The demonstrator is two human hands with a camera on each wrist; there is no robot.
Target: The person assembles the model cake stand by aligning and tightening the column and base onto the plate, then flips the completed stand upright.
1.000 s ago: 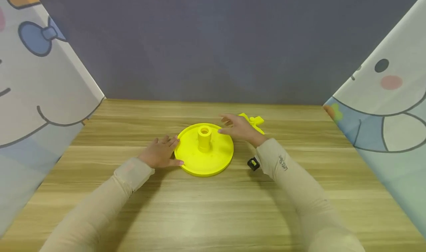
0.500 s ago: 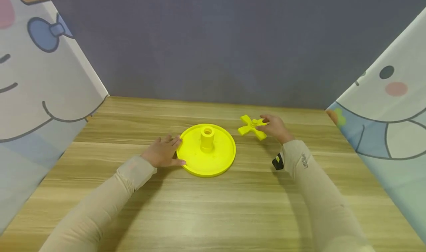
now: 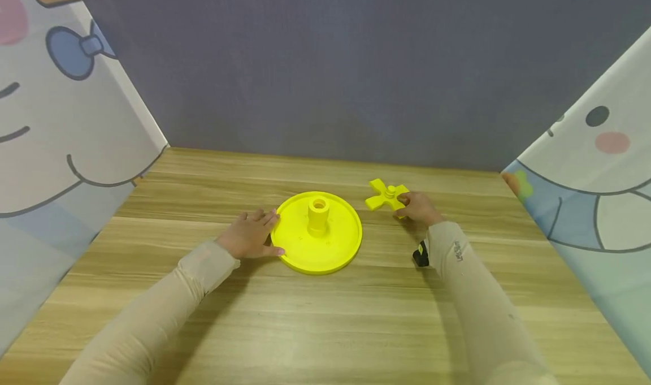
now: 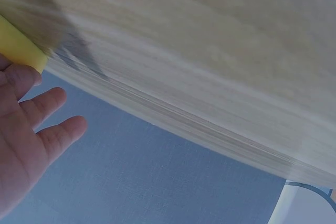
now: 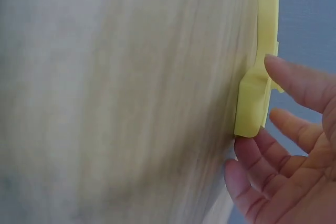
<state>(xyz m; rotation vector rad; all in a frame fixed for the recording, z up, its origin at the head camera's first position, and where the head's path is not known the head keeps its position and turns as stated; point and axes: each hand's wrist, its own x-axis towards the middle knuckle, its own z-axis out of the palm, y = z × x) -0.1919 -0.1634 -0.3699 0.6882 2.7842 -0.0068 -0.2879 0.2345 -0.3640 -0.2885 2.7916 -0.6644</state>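
A round yellow base with a raised rim lies on the table. A hollow yellow post stands upright on it. My left hand rests with spread fingers on the base's left rim. In the left wrist view, the left hand is beside a yellow edge. Right of the base lies a four-armed yellow cross-shaped piece with a short knob at its centre. My right hand grips its right side, thumb and fingers around the arms. In the right wrist view, the piece is close against the table.
The wooden table runs back to a dark grey panel. Printed cartoon panels rise at both sides. A small black camera hangs at my right wrist.
My right hand has moved right from above the base to the cross-shaped piece and closed its fingers on it. The left hand has stayed on the rim.
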